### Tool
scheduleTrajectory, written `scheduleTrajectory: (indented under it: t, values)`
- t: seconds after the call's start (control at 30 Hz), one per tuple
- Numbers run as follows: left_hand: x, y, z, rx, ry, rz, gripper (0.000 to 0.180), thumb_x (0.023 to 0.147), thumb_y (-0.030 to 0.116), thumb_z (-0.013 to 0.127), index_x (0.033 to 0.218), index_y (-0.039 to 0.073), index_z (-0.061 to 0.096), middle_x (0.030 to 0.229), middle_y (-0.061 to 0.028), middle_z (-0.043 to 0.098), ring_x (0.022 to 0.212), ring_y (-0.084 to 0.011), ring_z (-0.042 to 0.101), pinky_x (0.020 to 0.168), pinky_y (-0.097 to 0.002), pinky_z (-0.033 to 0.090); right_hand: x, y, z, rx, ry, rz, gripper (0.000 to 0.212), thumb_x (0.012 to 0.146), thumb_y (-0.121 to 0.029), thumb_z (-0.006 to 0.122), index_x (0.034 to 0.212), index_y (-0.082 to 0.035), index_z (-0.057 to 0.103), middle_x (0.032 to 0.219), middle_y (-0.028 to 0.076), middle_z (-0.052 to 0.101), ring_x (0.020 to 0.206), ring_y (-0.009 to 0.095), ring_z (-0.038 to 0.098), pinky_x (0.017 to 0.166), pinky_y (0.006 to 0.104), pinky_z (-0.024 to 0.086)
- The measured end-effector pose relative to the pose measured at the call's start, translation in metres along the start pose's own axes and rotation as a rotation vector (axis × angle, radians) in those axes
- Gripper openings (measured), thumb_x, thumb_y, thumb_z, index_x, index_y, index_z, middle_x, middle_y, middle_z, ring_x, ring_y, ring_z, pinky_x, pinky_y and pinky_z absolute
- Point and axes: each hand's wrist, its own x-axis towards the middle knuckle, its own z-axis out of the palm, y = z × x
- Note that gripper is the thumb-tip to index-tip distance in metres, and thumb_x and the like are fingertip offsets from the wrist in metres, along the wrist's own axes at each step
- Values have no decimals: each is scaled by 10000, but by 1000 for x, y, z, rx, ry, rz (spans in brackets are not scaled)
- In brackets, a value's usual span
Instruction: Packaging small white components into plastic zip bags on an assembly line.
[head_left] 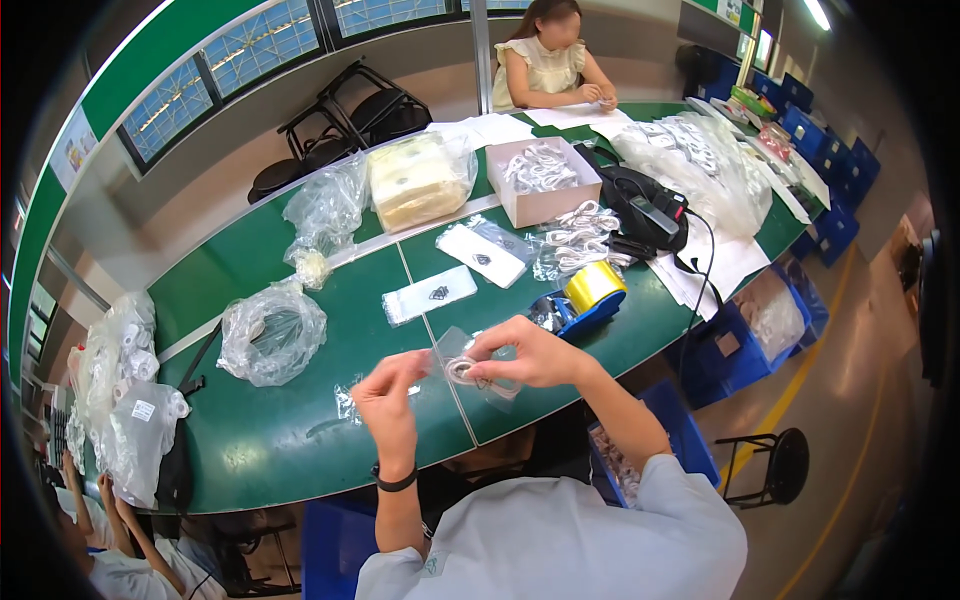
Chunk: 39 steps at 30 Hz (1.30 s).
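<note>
My right hand (535,352) pinches a coiled white cable (460,369) together with the small clear plastic bag (449,345) around it, above the green table. On the other side, my left hand (388,388) is closed in a pinch at the bag's left edge; exactly what film lies between those fingertips is hard to see. Beyond my hands lie a stack of clear printed bags (430,295) and a second stack (484,254). Several clear scraps (348,402) rest beside my left hand. A tape dispenser with yellow tape (594,290) stands beyond my right hand.
Bundled white cables (582,232) lie before a cardboard box of cables (545,178). A black bag (645,208) and heaped plastic-wrapped goods (690,150) sit to the right. Crumpled plastic (272,333) lies left. Blue bins (735,350) stand below the edge. Another person sits opposite; others work at left.
</note>
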Motion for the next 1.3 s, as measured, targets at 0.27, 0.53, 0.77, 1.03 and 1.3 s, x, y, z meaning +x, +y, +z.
scheduleTrajectory:
  t: [0.27, 0.53, 0.77, 1.03, 1.3]
  values:
    - [2, 22, -49, -81, 337, 65, 395, 1045, 263, 503, 1199, -69, 653, 1050, -185, 721, 736, -162, 675, 672, -269, 550, 14, 19, -40, 210, 329, 140, 221, 897, -195, 729, 964, 15, 738, 829, 21, 694, 753, 72, 608, 686, 238, 472]
    - [-19, 15, -43, -132, 275, -64, 554, 1077, 400, 377, 1272, -64, 609, 1052, -203, 718, 744, -177, 682, 683, -271, 552, 114, 96, -220, 407, 807, 193, 271, 935, -295, 667, 974, -34, 731, 748, -17, 645, 656, 92, 581, 605, 270, 454]
    - [-25, 7, -66, -80, 281, -114, 477, 1061, 348, 431, 1204, -58, 636, 978, -143, 723, 740, -154, 679, 685, -273, 551, 87, 118, -217, -1046, 49, 671, 400, 743, -385, 776, 782, 11, 737, 827, 171, 734, 794, 292, 695, 763, 374, 549]
    - [-23, -3, -51, -129, 122, -146, 383, 1045, 274, 478, 1134, -53, 657, 908, -132, 722, 705, -167, 688, 676, -280, 565, 55, 149, -204, -916, -128, 537, 212, 686, -145, 820, 839, -26, 735, 823, 139, 733, 802, 283, 706, 724, 382, 546]
    - [-24, -2, -58, -108, 137, -132, 344, 1037, 252, 501, 1088, -41, 674, 868, -115, 721, 708, -172, 694, 673, -287, 572, 71, 113, -217, -776, 115, 347, 125, 791, -99, 740, 840, 2, 685, 804, 102, 710, 759, 188, 668, 736, 328, 529]
